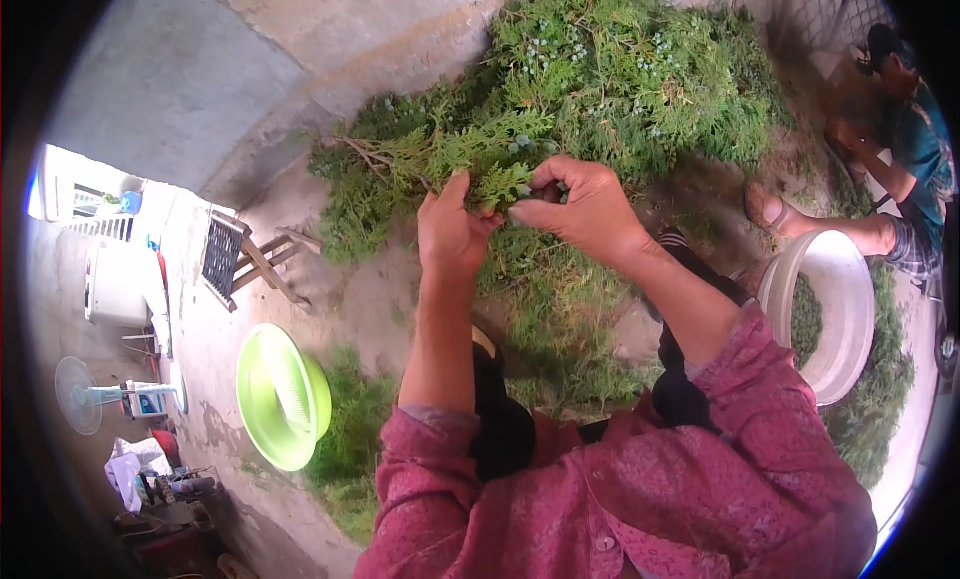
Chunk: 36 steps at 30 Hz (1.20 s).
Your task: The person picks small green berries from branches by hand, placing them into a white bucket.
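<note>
My left hand [455, 229] is closed around a leafy evergreen branch [480, 144] with flat, scaly green sprays and a few blue-green cones. The branch's woody stems stick out to the left. My right hand [590, 207] is at the sprig tip, thumb and fingers pinched together. Small blue-green cones [562, 191] show between its curled fingers, partly hidden. The two hands are close together, nearly touching, in front of a large pile of cut evergreen branches [640, 79] that bear many such cones.
A lime-green basin [318, 394] lies to the left, beside loose sprigs [350, 429]. A white tub [845, 309] holding small green pieces [806, 319] stands at right. Another person [915, 149] sits at far right. A wooden stool [265, 259] and fan [80, 394] are left.
</note>
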Available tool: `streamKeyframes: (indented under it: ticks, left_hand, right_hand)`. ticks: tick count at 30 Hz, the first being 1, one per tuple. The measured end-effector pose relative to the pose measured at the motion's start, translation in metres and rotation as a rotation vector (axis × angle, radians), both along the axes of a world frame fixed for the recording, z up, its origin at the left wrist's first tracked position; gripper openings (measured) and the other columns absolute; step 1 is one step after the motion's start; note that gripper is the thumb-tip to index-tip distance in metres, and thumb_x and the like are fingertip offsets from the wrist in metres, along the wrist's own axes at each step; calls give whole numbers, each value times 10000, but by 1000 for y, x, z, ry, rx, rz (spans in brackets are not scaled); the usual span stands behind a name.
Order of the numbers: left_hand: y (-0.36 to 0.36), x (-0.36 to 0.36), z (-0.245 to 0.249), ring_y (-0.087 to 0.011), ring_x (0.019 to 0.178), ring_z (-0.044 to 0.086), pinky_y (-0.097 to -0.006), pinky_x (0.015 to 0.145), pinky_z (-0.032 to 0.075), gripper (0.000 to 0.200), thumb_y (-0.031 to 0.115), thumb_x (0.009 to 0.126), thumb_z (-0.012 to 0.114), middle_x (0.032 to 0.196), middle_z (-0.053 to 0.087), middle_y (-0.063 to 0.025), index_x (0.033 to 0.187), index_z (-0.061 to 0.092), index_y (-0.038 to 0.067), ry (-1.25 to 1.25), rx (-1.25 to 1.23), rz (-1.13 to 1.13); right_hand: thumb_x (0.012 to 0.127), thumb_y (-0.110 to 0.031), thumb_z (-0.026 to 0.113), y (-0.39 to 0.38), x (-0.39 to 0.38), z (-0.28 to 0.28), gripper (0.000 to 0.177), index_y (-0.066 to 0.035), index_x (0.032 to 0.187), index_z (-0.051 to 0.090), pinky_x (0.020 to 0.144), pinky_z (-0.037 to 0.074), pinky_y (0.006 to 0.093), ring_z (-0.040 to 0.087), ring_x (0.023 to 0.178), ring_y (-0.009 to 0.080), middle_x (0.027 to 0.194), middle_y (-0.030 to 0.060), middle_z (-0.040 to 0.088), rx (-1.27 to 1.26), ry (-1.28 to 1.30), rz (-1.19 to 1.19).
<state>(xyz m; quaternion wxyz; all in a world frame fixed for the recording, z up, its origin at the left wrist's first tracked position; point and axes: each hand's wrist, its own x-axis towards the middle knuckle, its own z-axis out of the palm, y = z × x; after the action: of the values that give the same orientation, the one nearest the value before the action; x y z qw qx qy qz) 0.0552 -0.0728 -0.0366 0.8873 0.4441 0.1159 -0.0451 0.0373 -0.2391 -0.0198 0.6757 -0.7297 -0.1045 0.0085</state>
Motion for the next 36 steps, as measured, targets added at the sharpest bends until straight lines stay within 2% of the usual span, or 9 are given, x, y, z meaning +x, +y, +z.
streamKeyframes:
  ticks: [5, 7, 12, 14, 18, 23, 25, 28, 36]
  left_hand:
    - [-4, -6, 8, -217, 768, 577, -345, 594, 460, 199, 156, 865, 486, 942, 581, -92, 1010, 505, 21, 13, 62, 21]
    - [-3, -4, 9, -209, 763, 579, -334, 584, 459, 193, 162, 865, 487, 930, 584, -92, 995, 510, 21, 45, 74, 45]
    - [9, 0, 17, -190, 646, 585, -291, 470, 430, 187, 198, 861, 503, 822, 595, -75, 950, 520, 34, 189, 176, 197]
    - [11, -2, 21, -190, 609, 579, -315, 472, 453, 187, 194, 861, 503, 784, 591, -71, 933, 525, 23, 165, 232, 186]
    - [9, 1, 12, -155, 568, 555, -276, 404, 408, 143, 164, 838, 533, 780, 570, -53, 907, 492, 46, 130, 140, 179]
    - [-4, -5, 14, -139, 565, 545, -268, 444, 435, 158, 168, 853, 515, 760, 576, -56, 895, 531, 17, 25, 228, 70]
    - [-18, -15, 25, -106, 520, 500, -229, 393, 375, 132, 147, 849, 518, 711, 551, -39, 882, 521, 20, 91, 325, 75]
    - [-25, -17, 25, -85, 491, 464, -210, 364, 321, 129, 149, 842, 528, 694, 533, -29, 879, 512, 26, 109, 312, 81]
    - [-20, -14, 17, -101, 526, 503, -221, 377, 348, 131, 144, 839, 529, 751, 557, -38, 890, 509, 25, 112, 302, 90]
  right_hand:
    - [705, -171, 675, 11, 5, -13, 217, 23, 738, 584, 455, 381, 223, 433, 504, 59, 590, -1, 524, -114, -194, -72]
    - [738, -183, 631, 12, -2, 1, 196, 8, 703, 603, 430, 357, 217, 429, 470, 60, 555, -3, 505, 101, -1, 62]
    - [778, -184, 553, 1, -21, 39, 196, -20, 715, 638, 379, 322, 204, 452, 451, 55, 545, 4, 508, 9, 462, 573]
    - [771, -171, 553, -7, -20, 33, 192, 0, 810, 632, 365, 317, 180, 466, 447, 62, 593, 27, 543, 275, 590, 651]
    - [788, -141, 558, -19, -8, 36, 205, -2, 940, 555, 369, 328, 153, 500, 514, 59, 745, 54, 576, 574, 557, 436]
    - [769, -135, 626, -11, -2, 23, 198, -9, 906, 557, 411, 363, 170, 495, 545, 64, 751, 40, 566, 536, 478, 254]
    - [769, -109, 642, -4, -6, 26, 154, -36, 870, 551, 394, 322, 176, 455, 522, 37, 697, 10, 537, 242, 369, 226]
    - [761, -106, 650, 0, -5, 11, 126, -37, 809, 556, 409, 325, 187, 437, 501, 31, 644, -5, 518, 245, 292, 243]
    - [772, -97, 608, 0, -5, 16, 93, -34, 756, 542, 391, 315, 187, 428, 450, 40, 612, 4, 520, 186, 471, 240]
